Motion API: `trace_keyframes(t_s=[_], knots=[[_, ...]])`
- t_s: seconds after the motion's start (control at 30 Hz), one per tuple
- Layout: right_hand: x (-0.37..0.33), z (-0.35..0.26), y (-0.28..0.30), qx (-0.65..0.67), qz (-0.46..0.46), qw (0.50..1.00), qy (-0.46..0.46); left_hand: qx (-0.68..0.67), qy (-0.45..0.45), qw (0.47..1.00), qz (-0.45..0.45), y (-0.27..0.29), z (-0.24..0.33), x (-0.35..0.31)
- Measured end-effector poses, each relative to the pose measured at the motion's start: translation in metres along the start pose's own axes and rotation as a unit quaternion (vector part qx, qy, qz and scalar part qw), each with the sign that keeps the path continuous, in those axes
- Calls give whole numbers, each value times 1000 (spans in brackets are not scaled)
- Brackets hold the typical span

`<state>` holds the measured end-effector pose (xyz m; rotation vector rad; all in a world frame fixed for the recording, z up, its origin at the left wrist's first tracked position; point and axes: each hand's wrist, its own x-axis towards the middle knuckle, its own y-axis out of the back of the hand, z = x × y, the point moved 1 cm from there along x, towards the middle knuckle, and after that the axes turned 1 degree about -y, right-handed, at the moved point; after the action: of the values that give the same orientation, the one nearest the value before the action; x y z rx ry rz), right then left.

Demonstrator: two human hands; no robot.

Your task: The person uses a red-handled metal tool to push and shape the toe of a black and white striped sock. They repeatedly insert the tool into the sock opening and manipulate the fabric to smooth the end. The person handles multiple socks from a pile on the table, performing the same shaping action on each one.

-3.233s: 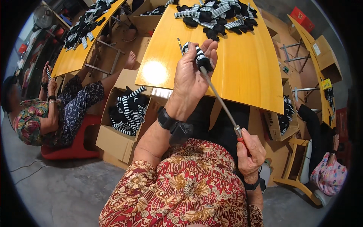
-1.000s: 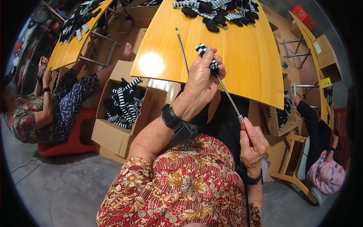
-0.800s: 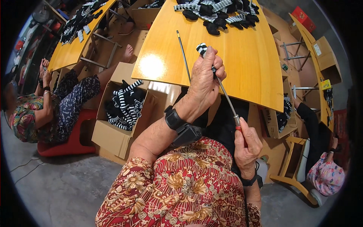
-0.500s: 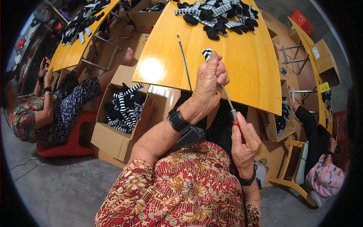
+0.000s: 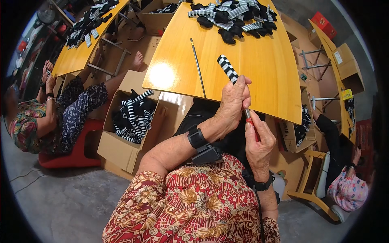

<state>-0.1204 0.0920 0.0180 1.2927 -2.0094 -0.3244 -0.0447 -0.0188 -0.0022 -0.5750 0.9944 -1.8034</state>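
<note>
My left hand (image 5: 234,99) is closed round a black-and-white striped knitted tube (image 5: 227,68), whose striped end sticks out past my thumb over the table's near edge. Close below it, my right hand (image 5: 260,137) grips the red handle of a screwdriver-like tool (image 5: 249,120). The tool's metal shaft runs up into my left fist, where most of it is hidden. Whether its tip sits inside the knitted tube cannot be seen.
On the yellow table (image 5: 174,60) lie a thin dark rod (image 5: 197,67) and a pile of striped and black knitted pieces (image 5: 235,18). Open cardboard boxes (image 5: 125,152) stand beside the table. One co-worker (image 5: 44,109) sits at left, another (image 5: 348,186) at right.
My left hand has slid down the shaft toward the tool's handle, and much more of the striped tube now shows beyond it. My right hand keeps its hold.
</note>
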Motion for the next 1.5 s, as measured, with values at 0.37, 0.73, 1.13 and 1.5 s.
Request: trace_keyframes(t_s=[0.37,0.73,1.13,1.5], knots=[[0,1,17,62,13,996,58,-3,-52,997,-61,-7,65,-1],[-23,4,24,32,-24,998,45,-134,-97,986,-29,3,87,27],[-23,6,17,27,33,995,91,-127,-143,979,-76,-18,80,25],[-13,-4,11,54,19,996,65,27,-260,965,-13,-25,76,22]])
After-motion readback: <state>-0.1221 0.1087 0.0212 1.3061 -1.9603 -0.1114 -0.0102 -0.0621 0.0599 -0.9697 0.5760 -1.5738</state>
